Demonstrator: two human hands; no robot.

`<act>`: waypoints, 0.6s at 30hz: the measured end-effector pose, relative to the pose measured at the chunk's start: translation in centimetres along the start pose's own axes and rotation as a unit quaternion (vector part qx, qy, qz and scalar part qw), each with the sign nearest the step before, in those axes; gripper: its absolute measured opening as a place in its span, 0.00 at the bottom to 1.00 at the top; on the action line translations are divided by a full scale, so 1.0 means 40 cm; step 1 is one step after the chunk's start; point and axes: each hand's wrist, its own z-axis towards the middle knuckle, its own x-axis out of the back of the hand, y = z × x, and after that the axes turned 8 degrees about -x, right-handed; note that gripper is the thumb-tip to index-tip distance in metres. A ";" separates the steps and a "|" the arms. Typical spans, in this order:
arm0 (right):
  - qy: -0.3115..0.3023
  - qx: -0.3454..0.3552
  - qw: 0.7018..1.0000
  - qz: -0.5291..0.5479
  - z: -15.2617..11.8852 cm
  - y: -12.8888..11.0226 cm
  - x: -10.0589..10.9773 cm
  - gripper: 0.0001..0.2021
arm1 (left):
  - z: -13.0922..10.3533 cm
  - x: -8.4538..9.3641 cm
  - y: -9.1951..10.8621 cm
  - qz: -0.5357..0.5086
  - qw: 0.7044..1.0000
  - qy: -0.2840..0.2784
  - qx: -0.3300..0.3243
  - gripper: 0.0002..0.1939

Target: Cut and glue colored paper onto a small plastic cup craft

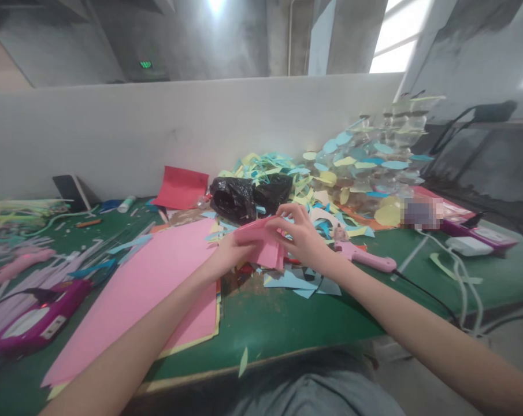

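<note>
Both my hands are on folded pink paper [267, 252], held up over the middle of the table. My left hand [235, 249] grips its left side, with some fingers hidden behind the sheet. From the right, my right hand [299, 234] has its bent fingers at the upper edge, pinching the paper. Left of the hands lies a stack of large pink sheets [174, 271], with yellow edges showing underneath. Blue paper scraps [291, 279] lie just below my hands. A pink glue gun [367, 257] rests beside my right forearm.
Behind my hands are a black plastic bag [233, 197] and a heap of paper strips [265, 164]. Clear plastic cups [404, 130] stand at the back right amid paper discs. Purple power strips [33, 318] with cords lie on both sides. A red sheet [182, 188] leans near the wall.
</note>
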 end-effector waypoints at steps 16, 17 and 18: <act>-0.211 -0.311 0.903 0.208 0.009 -0.022 -0.003 0.09 | 0.011 0.000 -0.005 0.029 0.993 0.119 -0.005 0.22; -0.204 -0.311 0.901 0.223 0.009 -0.021 -0.006 0.08 | 0.011 0.001 -0.004 0.018 0.994 0.112 -0.002 0.22; -0.196 -0.309 0.899 0.242 0.010 -0.020 -0.008 0.08 | 0.011 0.003 -0.003 0.005 0.994 0.105 -0.003 0.23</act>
